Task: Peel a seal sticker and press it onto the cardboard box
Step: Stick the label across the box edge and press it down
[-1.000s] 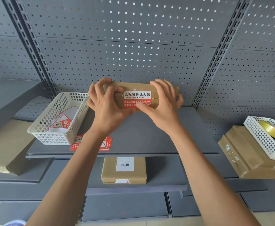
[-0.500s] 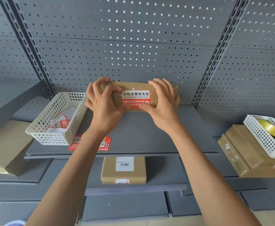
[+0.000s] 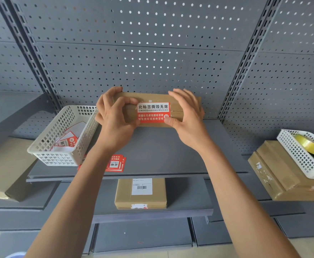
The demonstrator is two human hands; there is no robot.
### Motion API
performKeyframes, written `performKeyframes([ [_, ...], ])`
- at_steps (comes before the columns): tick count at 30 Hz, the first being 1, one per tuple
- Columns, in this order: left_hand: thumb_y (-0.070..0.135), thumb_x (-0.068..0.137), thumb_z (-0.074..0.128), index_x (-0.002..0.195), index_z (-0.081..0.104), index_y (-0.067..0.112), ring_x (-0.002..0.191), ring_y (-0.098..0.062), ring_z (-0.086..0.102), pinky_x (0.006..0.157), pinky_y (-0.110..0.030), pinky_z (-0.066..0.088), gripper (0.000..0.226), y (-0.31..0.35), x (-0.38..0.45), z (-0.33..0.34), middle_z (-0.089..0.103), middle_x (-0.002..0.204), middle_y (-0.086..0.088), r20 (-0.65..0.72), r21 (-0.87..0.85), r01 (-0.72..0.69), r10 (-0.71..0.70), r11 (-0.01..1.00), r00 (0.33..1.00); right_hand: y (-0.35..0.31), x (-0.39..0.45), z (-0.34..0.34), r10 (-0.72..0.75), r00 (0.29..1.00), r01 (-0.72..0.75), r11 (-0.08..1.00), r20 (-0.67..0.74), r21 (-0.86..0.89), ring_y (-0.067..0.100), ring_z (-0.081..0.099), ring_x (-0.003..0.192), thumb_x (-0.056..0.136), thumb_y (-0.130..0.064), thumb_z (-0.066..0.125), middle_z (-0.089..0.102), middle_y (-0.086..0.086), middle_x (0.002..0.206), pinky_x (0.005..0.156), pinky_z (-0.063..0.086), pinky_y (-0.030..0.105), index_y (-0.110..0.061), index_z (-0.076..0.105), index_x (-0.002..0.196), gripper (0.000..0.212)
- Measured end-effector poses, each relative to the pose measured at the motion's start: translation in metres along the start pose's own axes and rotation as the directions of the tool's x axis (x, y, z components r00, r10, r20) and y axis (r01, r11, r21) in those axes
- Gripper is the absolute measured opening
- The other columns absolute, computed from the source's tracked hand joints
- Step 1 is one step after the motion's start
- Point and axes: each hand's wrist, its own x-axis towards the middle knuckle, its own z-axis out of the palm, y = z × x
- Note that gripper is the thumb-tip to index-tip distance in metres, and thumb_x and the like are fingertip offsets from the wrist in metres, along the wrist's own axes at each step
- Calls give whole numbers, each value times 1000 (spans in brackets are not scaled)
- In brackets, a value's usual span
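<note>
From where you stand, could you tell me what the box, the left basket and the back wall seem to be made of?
Box: brown cardboard, matte, with a flap seam showing. Left basket: white plastic by the look, moulded square grid. Back wall: probably grey painted metal, with regular punched holes.

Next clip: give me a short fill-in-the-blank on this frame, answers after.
1. The sticker on the box is white and ____.
2. The right hand presses the sticker with its ____.
3. The left hand grips the box's ____ end.
4. The basket left of the box is ____.

Answers: red; thumb; left; white
</note>
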Motion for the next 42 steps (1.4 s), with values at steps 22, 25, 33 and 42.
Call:
performKeyframes([
  [22,55,84,65,95,53,23,140,-27,26,103,-47,22,36,4,1,37,41,142,3,-292,195,43,16,980,956,-8,2,44,-115,908,-74,903,-403,-424,19,43,136,98,-60,45,56,-8,135,94,41,48,-27,58,128,47],
  [25,49,88,62,98,55,23,141,-25,23,104,-46,20,28,3,1,36,40,141,5,-281,148,38,6,988,960,-4,2,43,-121,914,-55,909,-386,-414,19,41,137,101,-51,42,55,-8,138,98,39,50,-27,57,130,40],
  [33,34,92,59,95,57,21,139,-23,24,103,-46,20,14,3,1,35,43,141,4,-283,103,32,-2,994,959,3,4,43,-123,913,-30,931,-390,-363,16,41,138,104,-33,40,54,-11,139,100,36,49,-29,57,130,32],
  [42,26,90,52,92,54,24,137,-23,27,102,-49,24,4,5,1,33,44,138,8,-292,92,61,-32,994,956,0,5,42,-61,902,-44,972,-428,-231,12,42,136,95,-18,45,58,-15,132,102,36,50,-29,61,123,34],
])
